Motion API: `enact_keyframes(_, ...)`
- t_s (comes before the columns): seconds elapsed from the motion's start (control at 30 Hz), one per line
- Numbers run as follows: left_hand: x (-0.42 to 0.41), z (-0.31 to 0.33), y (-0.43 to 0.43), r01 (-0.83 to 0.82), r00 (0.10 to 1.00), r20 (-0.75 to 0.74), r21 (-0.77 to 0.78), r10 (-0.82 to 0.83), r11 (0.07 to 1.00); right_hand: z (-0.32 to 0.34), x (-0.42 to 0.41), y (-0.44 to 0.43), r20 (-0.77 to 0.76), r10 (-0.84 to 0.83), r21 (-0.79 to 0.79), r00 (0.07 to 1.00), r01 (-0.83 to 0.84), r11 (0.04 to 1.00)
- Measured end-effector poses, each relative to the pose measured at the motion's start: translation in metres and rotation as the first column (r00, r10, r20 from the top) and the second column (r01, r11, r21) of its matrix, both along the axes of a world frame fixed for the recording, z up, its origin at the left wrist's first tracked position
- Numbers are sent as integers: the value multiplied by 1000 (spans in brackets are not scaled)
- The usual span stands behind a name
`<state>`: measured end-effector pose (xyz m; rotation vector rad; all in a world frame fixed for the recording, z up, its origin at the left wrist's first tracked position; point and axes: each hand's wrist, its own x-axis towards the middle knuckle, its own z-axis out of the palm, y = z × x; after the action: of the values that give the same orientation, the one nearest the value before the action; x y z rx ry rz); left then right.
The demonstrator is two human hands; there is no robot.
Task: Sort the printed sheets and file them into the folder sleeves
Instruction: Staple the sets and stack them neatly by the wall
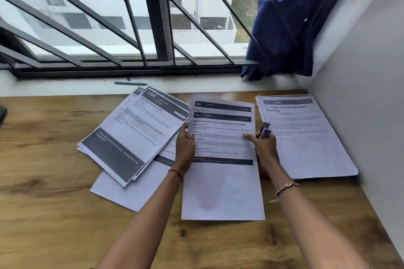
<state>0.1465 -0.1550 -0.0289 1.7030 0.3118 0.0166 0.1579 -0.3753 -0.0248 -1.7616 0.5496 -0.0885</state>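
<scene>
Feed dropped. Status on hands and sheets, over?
Left hand grips centre sheets, left edge. Right hand pinches right edge, plus a small blue object. Skewed pile left, neat stack right.

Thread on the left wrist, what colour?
Red; the thread shows best in the head view.

You have bare table (48,170) along the left edge and the near edge. The fanned pile (131,133) blocks the middle-left, the held sheets (220,181) the middle, and the right stack (306,137) fills the far right corner, just beside the wall (360,116). A pen (130,83) lies on the sill (65,88) behind.
</scene>
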Motion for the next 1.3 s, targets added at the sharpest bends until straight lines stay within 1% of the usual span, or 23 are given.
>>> enact_keyframes(0.1, 5, 4, 4, -33, 999, -13, -8, 33, 999, -1, 0, -2, -35, -85, 189, 996, 90, 978)
enact_keyframes(0.2, 3, 8, 8, -36, 999, -5, 45, 36, 998, 0, 0, -3, -24, -98, 223, 995, 101, 970)
enact_keyframes(0.27, -1, 5, 11, -35, 998, 50, 183, 26, 982, -2, 1, -5, -10, -125, 213, 992, 124, 969)
enact_keyframes(0.33, -10, -5, 15, -39, 990, 141, 391, -18, 920, -4, 1, -9, -5, -133, 188, 991, 131, 973)
enact_keyframes(0.37, -16, -9, 17, -43, 989, 146, 480, -32, 876, -5, 1, -11, -1, -130, 175, 992, 128, 976)
enact_keyframes(0.43, -32, -21, 19, -25, 995, 89, 645, -43, 763, -5, 0, -13, 8, -117, 150, 993, 115, 982)
enact_keyframes(0.47, -41, -27, 18, 16, 997, 42, 720, -67, 694, -4, -1, -14, 11, -100, 135, 995, 97, 986)
enact_keyframes(0.5, -50, -29, 16, 75, 995, -18, 764, -95, 641, -4, -1, -15, 10, -79, 123, 997, 77, 989)
enact_keyframes(0.53, -56, -31, 14, 129, 990, -64, 773, -126, 622, -5, -1, -16, 5, -60, 108, 998, 59, 992)
enact_keyframes(0.63, -64, -28, 1, 222, 975, -145, 725, -171, 652, -10, 0, -19, -10, -62, 74, 998, 62, 995)
enact_keyframes(0.7, -61, -21, -12, 255, 967, -179, 638, -181, 727, -12, -1, -19, -26, -82, 57, 996, 84, 995)
enact_keyframes(0.77, -55, -12, -25, 253, 966, -179, 503, -187, 826, -12, -1, -19, -31, -93, 35, 995, 94, 995)
enact_keyframes(0.83, -44, -4, -31, 178, 984, -89, 374, -156, 910, -12, 0, -21, -26, -87, 9, 996, 88, 996)
enact_keyframes(0.87, -39, -1, -29, 117, 993, -12, 351, -120, 929, -12, -1, -22, -26, -82, 1, 996, 82, 997)
enact_keyframes(0.93, -31, 7, -20, 2, 995, 93, 405, -44, 914, -12, 0, -23, -29, -72, -5, 997, 72, 997)
enact_keyframes(1.0, -24, 6, -4, -54, 982, 180, 520, -48, 853, -12, 1, -23, -36, -71, 0, 997, 71, 997)
enact_keyframes(1.03, -21, 3, 5, -29, 979, 180, 598, -99, 801, -12, 1, -22, -42, -72, 3, 997, 72, 997)
enact_keyframes(1.07, -19, -3, 13, 33, 980, 121, 691, -160, 722, -12, 2, -21, -42, -71, 6, 997, 72, 997)
enact_keyframes(1.1, -18, -7, 21, 127, 979, 4, 764, -202, 632, -11, 2, -20, -40, -71, 8, 997, 72, 997)
enact_keyframes(1.13, -17, -11, 28, 217, 972, -120, 797, -204, 564, -10, 3, -18, -38, -72, 8, 997, 73, 997)
enact_keyframes(1.17, -17, -15, 35, 281, 958, -208, 808, -195, 518, -10, 3, -16, -38, -70, 7, 997, 71, 997)
enact_keyframes(1.23, -16, -19, 42, 359, 933, -297, 815, -204, 454, -10, 3, -12, -34, -68, 24, 997, 69, 997)
enact_keyframes(1.3, -18, -19, 49, 367, 929, -308, 838, -204, 405, -8, 4, -7, -29, -66, 37, 997, 67, 997)
